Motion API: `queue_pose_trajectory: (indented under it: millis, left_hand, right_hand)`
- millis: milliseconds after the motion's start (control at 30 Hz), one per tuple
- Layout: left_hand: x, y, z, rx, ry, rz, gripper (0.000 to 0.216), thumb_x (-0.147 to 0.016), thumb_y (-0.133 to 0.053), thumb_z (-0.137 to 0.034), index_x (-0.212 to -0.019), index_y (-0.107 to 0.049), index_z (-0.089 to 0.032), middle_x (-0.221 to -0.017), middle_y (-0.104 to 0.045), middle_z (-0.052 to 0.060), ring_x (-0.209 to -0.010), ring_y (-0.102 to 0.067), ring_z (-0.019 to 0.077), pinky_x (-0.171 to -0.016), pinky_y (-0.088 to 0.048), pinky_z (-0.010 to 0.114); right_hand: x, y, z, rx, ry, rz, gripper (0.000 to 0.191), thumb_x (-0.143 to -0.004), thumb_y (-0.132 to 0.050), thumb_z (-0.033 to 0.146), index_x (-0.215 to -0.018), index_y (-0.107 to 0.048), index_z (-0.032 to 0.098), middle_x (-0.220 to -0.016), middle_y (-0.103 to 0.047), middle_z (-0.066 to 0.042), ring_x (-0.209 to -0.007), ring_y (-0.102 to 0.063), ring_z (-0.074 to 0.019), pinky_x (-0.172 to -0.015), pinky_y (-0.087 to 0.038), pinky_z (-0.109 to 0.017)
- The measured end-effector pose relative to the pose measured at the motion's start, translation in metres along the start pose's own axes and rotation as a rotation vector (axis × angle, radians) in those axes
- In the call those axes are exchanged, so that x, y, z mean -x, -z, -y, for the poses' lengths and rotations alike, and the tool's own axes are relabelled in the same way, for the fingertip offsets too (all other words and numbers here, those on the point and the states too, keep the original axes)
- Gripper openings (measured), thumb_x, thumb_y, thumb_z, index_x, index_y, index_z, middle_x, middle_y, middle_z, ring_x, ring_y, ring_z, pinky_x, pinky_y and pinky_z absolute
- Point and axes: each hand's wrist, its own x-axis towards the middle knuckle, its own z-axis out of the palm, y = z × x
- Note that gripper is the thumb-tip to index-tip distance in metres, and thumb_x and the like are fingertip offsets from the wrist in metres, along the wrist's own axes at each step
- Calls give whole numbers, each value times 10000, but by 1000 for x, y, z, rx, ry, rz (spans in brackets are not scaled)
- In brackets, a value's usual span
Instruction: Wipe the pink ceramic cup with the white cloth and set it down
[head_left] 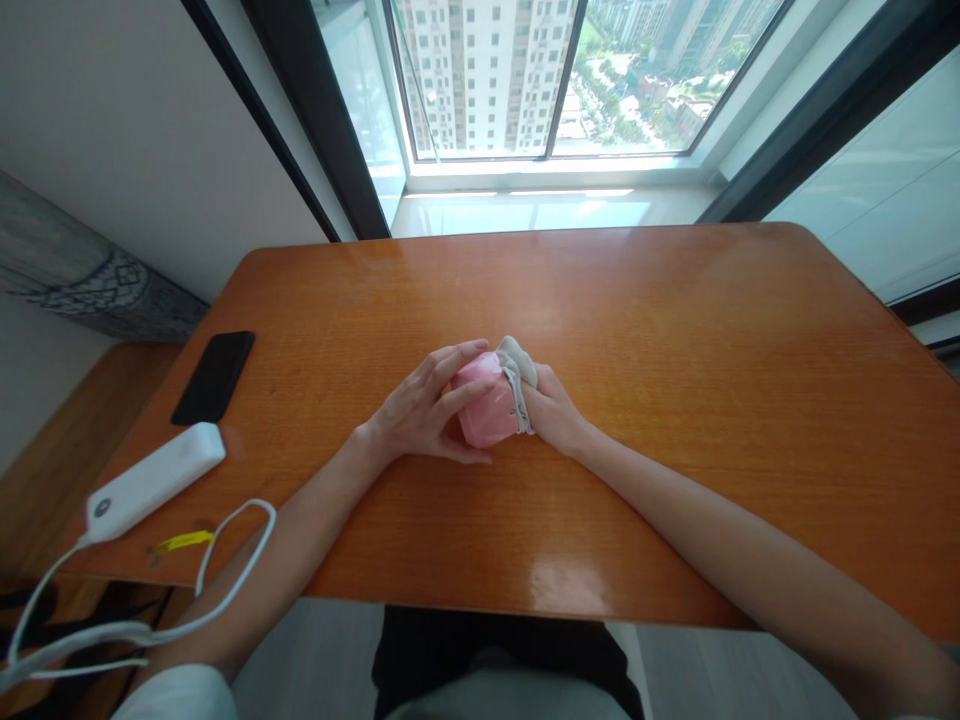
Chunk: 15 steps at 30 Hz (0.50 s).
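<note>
A small bundle of pink cloth [486,408] with a grey-white edge [517,365] lies on the middle of the orange wooden table [675,350]. My left hand [424,410] rests on the bundle's left side, fingers stretched over its top and thumb along the table below it. My right hand [553,412] presses against the bundle's right side, its fingers tucked into the grey-white edge and mostly hidden.
A black phone [214,376] lies flat at the table's left. Nearer the front left corner sits a white power strip [154,481] with a white cable [225,570] looping off the edge. A large window stands beyond the table's far edge.
</note>
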Motion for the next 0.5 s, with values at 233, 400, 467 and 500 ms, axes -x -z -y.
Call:
queue_pose_trajectory:
  millis: [233, 400, 467, 500]
  left_hand:
    - [-2, -4, -6, -33, 39, 32, 1111, -810, -987, -559, -1708, -367, -348, -1783, -397, 234, -1613, -515, 421, -1254, -549, 611]
    - [-5, -5, -11, 165, 239, 18, 1203, -743, -1007, -618, -1707, -335, -359, -1731, -428, 233, -1567, -554, 446, -1194, -594, 645]
    - [-8, -4, -14, 203, 283, 16, 1171, -738, -1012, -593, -1687, -370, -351, -1707, -443, 226, -1551, -564, 451, -1202, -582, 659]
    - [-10, -4, -16, 218, 297, 11, 1155, -735, -1013, -583, -1676, -388, -344, -1690, -458, 222, -1541, -570, 448, -1208, -576, 659]
  right_hand:
    - [-3, 1, 0, -29, -30, -6, 439, -946, -718, 600, -764, -575, 226, -687, -521, 44, -624, -426, -110, -558, -384, -254]
    - [-3, 1, -4, 11, -2, -18, 400, -958, -687, 551, -749, -547, 239, -688, -507, 44, -632, -414, -116, -554, -360, -258]
    - [-3, 2, -5, 26, 15, -21, 385, -954, -688, 528, -744, -535, 243, -690, -492, 47, -637, -406, -117, -561, -361, -260]
    - [-3, 2, -5, 32, 21, -20, 381, -951, -690, 521, -742, -532, 245, -690, -486, 47, -638, -403, -118, -565, -363, -262]
